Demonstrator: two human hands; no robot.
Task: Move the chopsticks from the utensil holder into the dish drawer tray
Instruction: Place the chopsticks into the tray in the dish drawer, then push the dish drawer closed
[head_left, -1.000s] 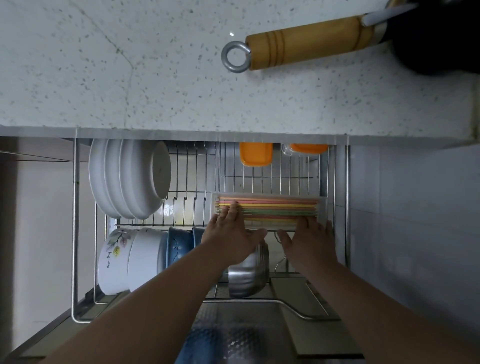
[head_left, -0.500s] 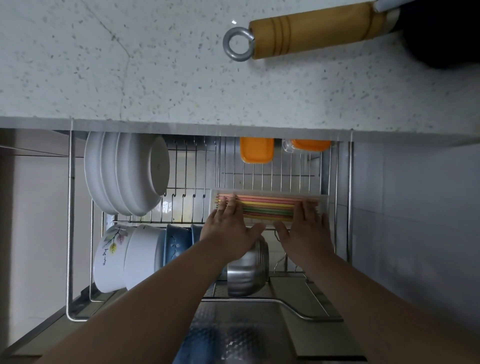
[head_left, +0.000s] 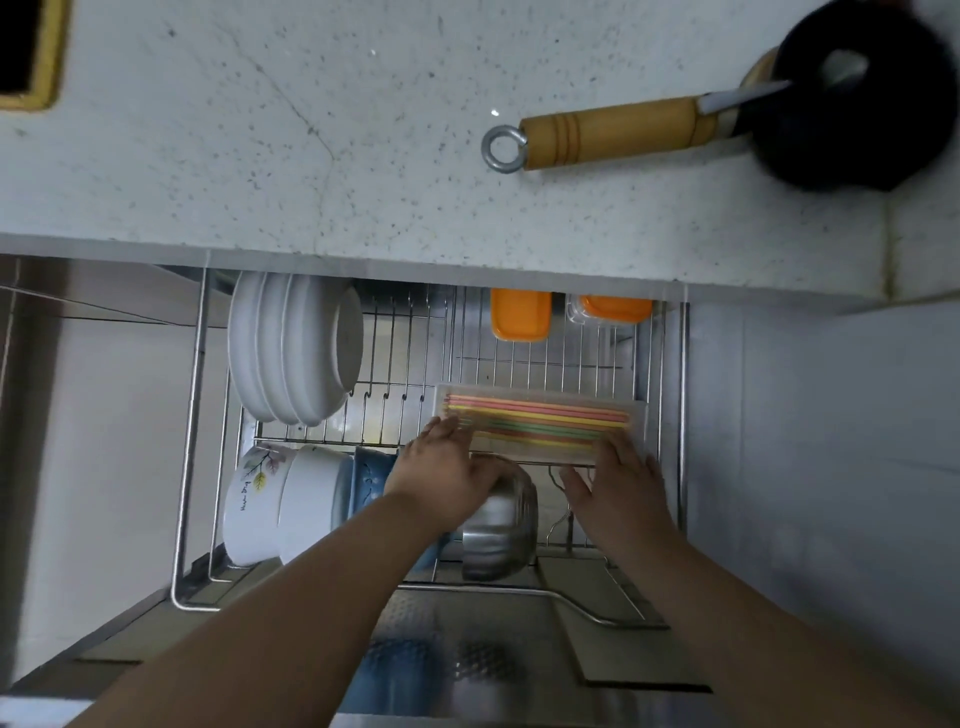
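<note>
Several coloured chopsticks (head_left: 540, 423), pink, yellow, green and orange, lie flat side by side in a clear plastic tray (head_left: 638, 410) that rests in the pulled-out wire dish drawer (head_left: 197, 415). My left hand (head_left: 447, 475) lies at the tray's left end, its fingertips over the chopstick ends. My right hand (head_left: 618, 480) rests at the tray's near right edge with fingers spread flat. Neither hand grips a chopstick. No utensil holder shows in view.
White plates (head_left: 291, 348) stand at the drawer's back left; bowls (head_left: 280, 504) and a steel bowl (head_left: 501, 525) sit near the front. Orange-lidded containers (head_left: 522, 314) sit at the back. A wooden-handled black pan (head_left: 613, 132) lies on the speckled countertop (head_left: 311, 130) above.
Both hands stay at the tray, and the right one has slid slightly toward its near right edge. The camera has tilted up, showing more countertop and the pan.
</note>
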